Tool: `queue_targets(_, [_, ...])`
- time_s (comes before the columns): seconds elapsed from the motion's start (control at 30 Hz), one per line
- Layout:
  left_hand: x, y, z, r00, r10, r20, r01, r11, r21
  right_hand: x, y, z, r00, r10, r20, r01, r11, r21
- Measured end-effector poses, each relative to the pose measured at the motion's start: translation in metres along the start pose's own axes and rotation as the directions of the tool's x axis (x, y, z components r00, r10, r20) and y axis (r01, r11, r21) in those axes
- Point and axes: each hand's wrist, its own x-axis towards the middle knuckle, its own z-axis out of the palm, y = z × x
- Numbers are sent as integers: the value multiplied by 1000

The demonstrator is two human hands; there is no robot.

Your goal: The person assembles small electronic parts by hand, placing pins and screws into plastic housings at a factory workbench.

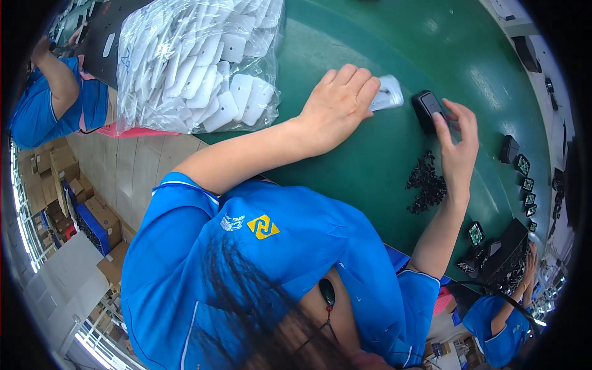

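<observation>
My left hand (344,102) lies palm down over the green table, its fingers bent and pressed together at the near end of a small white and clear plastic piece (388,92). The fingertips are partly hidden, and the piece sticks out to their right. A black box-shaped device (427,111) with rounded corners stands just right of that piece. My right hand (459,135) is beside the device, its thumb touching the device's near right side. The other fingers of that hand are apart and curved, not wrapped around the device. A heap of small black parts (427,184) lies below it.
A large clear bag (197,68) of flat white plates lies at the far left of the green table (345,31). Small black housings with green circuit boards (523,164) line the right edge. A black bin (505,256) stands lower right. Co-workers in blue sit left and right.
</observation>
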Motion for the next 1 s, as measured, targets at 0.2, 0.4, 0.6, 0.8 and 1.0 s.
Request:
queue_targets(0.2, [7,-20,-6,994,113,-1,-112,990,-79,-8,-7,6,992,-124,-5,122,983,-135])
queue_targets(0.4, [0,-23,-3,989,11,-145,-57,946,-321,-12,-34,28,957,-280,-81,274,958,-81])
queue_targets(0.6, [-2,-24,-1,991,8,-133,-55,935,-349,-16,-41,49,950,-310,-42,296,934,-200])
queue_targets(0.8, [0,-23,4,995,38,-93,-70,927,-368,-24,-50,61,946,-319,-48,280,885,-373])
queue_targets(1.0, [4,-33,5,969,247,14,-240,951,-193,-26,-44,63,931,-361,-56,303,849,-432])
